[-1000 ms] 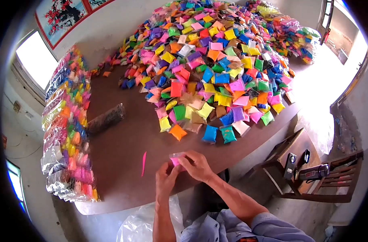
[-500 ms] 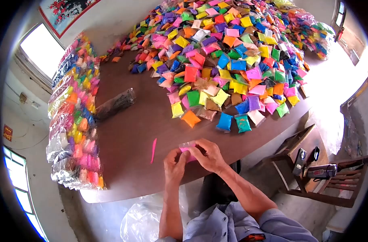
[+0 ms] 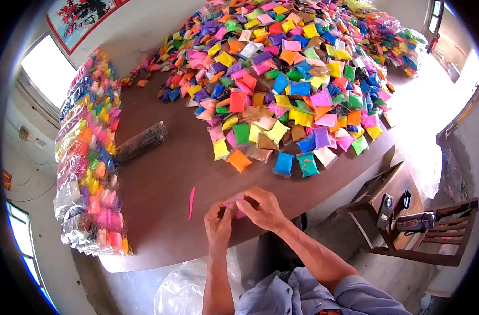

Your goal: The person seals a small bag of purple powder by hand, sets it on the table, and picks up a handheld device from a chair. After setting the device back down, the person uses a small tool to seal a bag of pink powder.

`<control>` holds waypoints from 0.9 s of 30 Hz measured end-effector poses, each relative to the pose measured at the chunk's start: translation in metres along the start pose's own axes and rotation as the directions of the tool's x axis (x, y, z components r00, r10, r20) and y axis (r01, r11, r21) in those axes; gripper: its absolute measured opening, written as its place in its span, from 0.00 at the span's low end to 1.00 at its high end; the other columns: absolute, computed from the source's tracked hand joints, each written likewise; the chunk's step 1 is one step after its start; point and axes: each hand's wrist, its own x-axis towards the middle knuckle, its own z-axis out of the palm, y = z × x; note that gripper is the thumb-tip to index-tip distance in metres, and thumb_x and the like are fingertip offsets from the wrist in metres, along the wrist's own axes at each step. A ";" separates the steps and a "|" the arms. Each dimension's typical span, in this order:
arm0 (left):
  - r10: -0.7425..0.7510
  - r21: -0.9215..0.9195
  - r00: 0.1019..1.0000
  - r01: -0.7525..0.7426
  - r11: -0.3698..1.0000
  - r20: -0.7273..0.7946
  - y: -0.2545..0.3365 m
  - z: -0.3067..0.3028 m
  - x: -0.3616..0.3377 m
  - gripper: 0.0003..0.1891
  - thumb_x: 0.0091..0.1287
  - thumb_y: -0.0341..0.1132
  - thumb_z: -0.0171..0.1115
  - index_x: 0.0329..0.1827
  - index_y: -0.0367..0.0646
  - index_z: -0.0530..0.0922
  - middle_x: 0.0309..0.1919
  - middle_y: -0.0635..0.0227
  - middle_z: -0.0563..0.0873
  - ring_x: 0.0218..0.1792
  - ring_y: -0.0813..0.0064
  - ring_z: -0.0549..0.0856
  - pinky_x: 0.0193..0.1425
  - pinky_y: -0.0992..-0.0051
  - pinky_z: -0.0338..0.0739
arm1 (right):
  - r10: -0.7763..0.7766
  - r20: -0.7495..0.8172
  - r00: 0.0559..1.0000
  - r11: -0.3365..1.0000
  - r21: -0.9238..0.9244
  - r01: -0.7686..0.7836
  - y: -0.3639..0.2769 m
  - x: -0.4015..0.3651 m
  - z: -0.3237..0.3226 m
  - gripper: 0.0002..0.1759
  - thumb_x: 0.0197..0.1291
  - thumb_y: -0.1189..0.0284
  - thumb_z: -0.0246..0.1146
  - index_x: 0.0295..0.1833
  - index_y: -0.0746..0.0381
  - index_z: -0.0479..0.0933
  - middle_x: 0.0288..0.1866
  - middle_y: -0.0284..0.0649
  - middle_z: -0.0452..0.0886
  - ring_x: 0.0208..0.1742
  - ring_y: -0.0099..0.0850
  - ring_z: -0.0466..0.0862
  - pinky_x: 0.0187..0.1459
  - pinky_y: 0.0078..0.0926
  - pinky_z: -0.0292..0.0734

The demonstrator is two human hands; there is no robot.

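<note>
Near the table's front edge, my left hand (image 3: 218, 219) and my right hand (image 3: 262, 211) meet over a small pink packet (image 3: 240, 214) in clear plastic. Fingers and thumbs of both hands pinch its upper edge, and they cover much of it. Left of my hands, a thin pink plastic stick (image 3: 191, 203) lies on the brown table (image 3: 160, 210). Beyond them, the nearest loose packets are an orange packet (image 3: 238, 161), a blue packet (image 3: 283, 164) and a teal packet (image 3: 308, 165).
A large heap of colourful packets (image 3: 281, 79) covers the table's far side. Along the left edge stand stacked clear bags of packets (image 3: 90, 163), with a dark filled bag (image 3: 141, 143) beside them. At right, a wooden stool (image 3: 392, 202) carries a flask (image 3: 415, 222).
My fingers have shifted along the packet's top edge and now cover more of it. The whole view has tilted slightly, moving the table's contents a little left.
</note>
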 end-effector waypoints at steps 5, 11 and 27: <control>-0.054 -0.090 0.998 0.055 0.994 0.014 0.021 0.007 0.000 0.09 0.75 0.37 0.70 0.47 0.39 0.88 0.35 0.77 0.87 0.37 0.84 0.81 0.43 0.79 0.76 | 0.058 -0.006 0.998 0.998 0.015 -0.057 0.001 -0.001 0.001 0.08 0.70 0.71 0.67 0.48 0.64 0.84 0.40 0.45 0.86 0.39 0.40 0.87 0.41 0.34 0.81; 0.003 0.090 0.997 -0.009 0.996 0.071 0.008 -0.001 0.003 0.11 0.74 0.36 0.70 0.43 0.34 0.86 0.31 0.74 0.85 0.34 0.84 0.78 0.38 0.75 0.73 | 0.056 -0.033 0.998 0.998 0.022 -0.056 0.004 -0.001 0.001 0.09 0.71 0.70 0.67 0.50 0.64 0.84 0.42 0.46 0.86 0.39 0.42 0.87 0.41 0.34 0.82; -0.042 0.047 0.998 0.040 0.998 0.045 -0.002 -0.002 0.005 0.11 0.77 0.38 0.68 0.49 0.38 0.88 0.34 0.78 0.85 0.36 0.87 0.78 0.41 0.81 0.72 | 0.011 -0.014 1.000 0.999 -0.034 -0.012 0.004 0.000 0.002 0.11 0.71 0.67 0.66 0.47 0.65 0.82 0.40 0.48 0.85 0.39 0.48 0.86 0.38 0.40 0.80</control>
